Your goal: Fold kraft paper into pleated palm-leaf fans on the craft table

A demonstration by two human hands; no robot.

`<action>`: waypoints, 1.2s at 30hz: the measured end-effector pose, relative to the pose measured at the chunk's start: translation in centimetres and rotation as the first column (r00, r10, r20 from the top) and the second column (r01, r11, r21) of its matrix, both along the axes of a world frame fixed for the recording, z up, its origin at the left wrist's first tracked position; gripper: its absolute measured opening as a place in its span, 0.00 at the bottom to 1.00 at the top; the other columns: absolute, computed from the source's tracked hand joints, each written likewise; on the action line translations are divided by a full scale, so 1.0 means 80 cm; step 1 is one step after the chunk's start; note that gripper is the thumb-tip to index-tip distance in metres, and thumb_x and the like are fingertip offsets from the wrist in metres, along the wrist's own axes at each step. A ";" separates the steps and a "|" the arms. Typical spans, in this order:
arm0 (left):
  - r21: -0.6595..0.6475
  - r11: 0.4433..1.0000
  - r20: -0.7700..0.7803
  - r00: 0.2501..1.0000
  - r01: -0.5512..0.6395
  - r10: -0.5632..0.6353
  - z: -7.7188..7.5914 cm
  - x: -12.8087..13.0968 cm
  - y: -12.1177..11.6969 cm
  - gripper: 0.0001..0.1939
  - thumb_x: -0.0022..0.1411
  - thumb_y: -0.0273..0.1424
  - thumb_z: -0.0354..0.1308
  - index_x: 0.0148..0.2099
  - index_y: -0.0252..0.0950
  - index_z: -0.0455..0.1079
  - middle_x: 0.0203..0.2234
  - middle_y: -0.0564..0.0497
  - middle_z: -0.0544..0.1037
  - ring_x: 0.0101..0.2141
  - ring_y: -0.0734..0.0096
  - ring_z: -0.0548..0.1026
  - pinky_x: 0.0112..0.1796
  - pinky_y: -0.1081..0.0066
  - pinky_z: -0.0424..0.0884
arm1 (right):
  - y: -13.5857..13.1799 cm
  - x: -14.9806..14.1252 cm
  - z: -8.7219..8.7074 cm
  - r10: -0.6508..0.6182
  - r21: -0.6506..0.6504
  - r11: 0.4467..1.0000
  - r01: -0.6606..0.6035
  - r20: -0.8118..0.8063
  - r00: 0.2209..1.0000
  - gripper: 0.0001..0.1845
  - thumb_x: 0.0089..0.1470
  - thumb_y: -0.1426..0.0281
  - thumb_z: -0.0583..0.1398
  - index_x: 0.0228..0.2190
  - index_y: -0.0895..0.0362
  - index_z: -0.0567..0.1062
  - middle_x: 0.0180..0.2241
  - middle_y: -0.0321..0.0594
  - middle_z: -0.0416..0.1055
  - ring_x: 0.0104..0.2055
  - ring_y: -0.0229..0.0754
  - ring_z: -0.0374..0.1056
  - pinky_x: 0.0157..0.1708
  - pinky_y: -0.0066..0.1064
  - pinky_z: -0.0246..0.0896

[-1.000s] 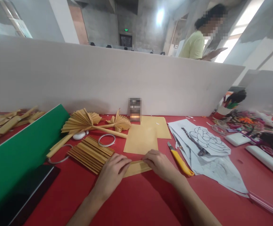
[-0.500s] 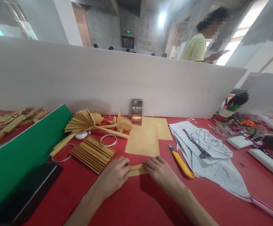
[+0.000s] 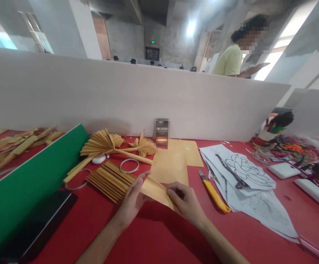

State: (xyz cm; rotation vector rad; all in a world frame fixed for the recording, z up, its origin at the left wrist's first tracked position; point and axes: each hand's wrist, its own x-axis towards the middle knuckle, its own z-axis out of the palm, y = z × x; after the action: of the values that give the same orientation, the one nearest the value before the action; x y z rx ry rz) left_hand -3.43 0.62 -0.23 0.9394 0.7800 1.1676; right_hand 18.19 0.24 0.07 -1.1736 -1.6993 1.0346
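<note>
One red table (image 3: pixel 153 245), viewed remotely.
Over it, my left hand (image 3: pixel 131 204) and right hand (image 3: pixel 187 202) pinch opposite ends of the tilted kraft-paper strip (image 3: pixel 157 191); uneven finger pressure, I judge, could skew its crease.

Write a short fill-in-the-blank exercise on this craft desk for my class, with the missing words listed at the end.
1. The right hand pinches a creased sheet of kraft ____.
2. The utility knife has a ____ handle.
3. The tabletop is ____.
4. The accordion-pleated stack lies nearer the ____ hand than the right hand.

Missing words: paper; yellow; red; left.
</note>
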 end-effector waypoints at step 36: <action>0.001 0.978 -0.331 0.923 -0.208 0.197 -0.007 0.023 -0.013 0.19 0.56 0.42 0.72 0.27 0.37 0.68 0.21 0.59 0.68 0.24 0.74 0.66 0.26 0.76 0.63 | -0.034 -0.029 0.000 -0.005 -0.254 0.966 -0.059 -0.244 0.970 0.17 0.63 0.54 0.62 0.39 0.56 0.74 0.26 0.31 0.66 0.26 0.35 0.59 0.27 0.27 0.56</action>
State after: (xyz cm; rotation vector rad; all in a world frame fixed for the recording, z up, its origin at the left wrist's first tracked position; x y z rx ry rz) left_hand -1.62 -0.41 -0.79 1.0599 1.1877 1.1845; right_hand 15.87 -2.51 0.05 -1.1328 -1.4218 1.3913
